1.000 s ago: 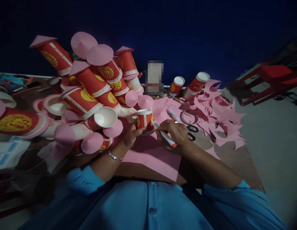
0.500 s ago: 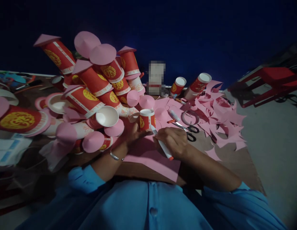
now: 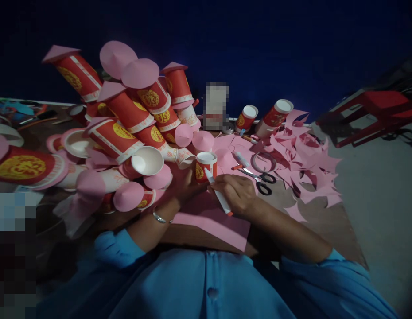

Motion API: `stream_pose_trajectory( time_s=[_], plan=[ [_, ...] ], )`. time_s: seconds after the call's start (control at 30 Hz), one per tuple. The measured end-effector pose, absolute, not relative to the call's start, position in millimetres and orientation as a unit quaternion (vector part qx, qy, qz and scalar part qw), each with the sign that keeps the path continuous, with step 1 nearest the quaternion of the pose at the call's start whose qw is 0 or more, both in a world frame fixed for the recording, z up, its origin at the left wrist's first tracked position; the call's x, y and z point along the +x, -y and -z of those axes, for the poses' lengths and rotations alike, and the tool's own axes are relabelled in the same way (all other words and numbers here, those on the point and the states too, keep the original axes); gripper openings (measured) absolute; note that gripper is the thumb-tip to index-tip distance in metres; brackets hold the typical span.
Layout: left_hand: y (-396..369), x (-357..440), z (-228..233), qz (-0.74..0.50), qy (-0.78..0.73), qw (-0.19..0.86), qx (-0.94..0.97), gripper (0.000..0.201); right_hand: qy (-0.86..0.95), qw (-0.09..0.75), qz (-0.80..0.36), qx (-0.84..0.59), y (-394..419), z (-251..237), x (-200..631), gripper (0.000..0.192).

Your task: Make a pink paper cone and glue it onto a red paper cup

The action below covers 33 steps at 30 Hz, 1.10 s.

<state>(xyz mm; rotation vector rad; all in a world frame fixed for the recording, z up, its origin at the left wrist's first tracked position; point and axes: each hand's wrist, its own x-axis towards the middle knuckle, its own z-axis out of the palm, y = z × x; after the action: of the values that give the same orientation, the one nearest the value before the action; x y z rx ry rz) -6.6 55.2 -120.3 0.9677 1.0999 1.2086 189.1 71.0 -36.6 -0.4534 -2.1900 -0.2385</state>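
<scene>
The left hand (image 3: 186,184) holds a small red paper cup (image 3: 205,165) upside down on the pink paper sheet (image 3: 212,219); its fingers are wrapped around the lower part of the cup, on the side away from the scissors (image 3: 259,178). The right hand (image 3: 235,192) grasps a white marker (image 3: 217,195) with an orange end. Its fingers are clenched around the barrel, and the tip points up toward the cup wall.

Compared with one second ago, the marker has turned. Then it lay more flat, its orange end far out to the scissors side of the cup. Now it stands steeper, the tip close against the cup on the scissors side, and the right hand has come nearer to the cup. The cup itself has moved only a little, and the left hand keeps its grip. In my judgement the pen is travelling around the base of the cup, so the tracing of a circle on the sheet is in progress and not finished; I cannot see a drawn line in this dim light.

On the far side of the cup from the person lies a big pile of red cups with pink cones (image 3: 126,128). Beyond the scissors there is a tape ring (image 3: 263,162) and many pink paper scraps (image 3: 305,168) on the bench (image 3: 325,221).
</scene>
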Motion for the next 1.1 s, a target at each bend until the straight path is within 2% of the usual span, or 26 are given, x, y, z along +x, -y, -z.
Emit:
stream_pose_trajectory(
  time_s=[0.13, 0.37, 0.77, 1.1],
  plan=[
    [-56.1, -4.3, 109.5, -0.51, -0.469, 0.587, 0.418, 0.084, 0.88, 0.429, 0.088, -0.183, -70.9, 38.8, 189.2, 0.007],
    [-60.4, -0.4, 98.0, -0.5, -0.464, 0.576, 0.45, 0.064, 0.895, 0.399, 0.066, -0.187, -68.1, 45.1, 190.4, 0.012],
    [-63.2, -3.4, 104.1, -0.507, -0.426, 0.599, 0.45, 0.075, 0.889, 0.415, 0.053, -0.187, -65.8, 40.1, 188.3, 0.011],
    [-58.5, -1.7, 95.5, -0.521, -0.416, 0.632, 0.395, 0.06, 0.882, 0.415, 0.066, -0.213, -68.2, 48.4, 192.3, 0.007]
  ],
)
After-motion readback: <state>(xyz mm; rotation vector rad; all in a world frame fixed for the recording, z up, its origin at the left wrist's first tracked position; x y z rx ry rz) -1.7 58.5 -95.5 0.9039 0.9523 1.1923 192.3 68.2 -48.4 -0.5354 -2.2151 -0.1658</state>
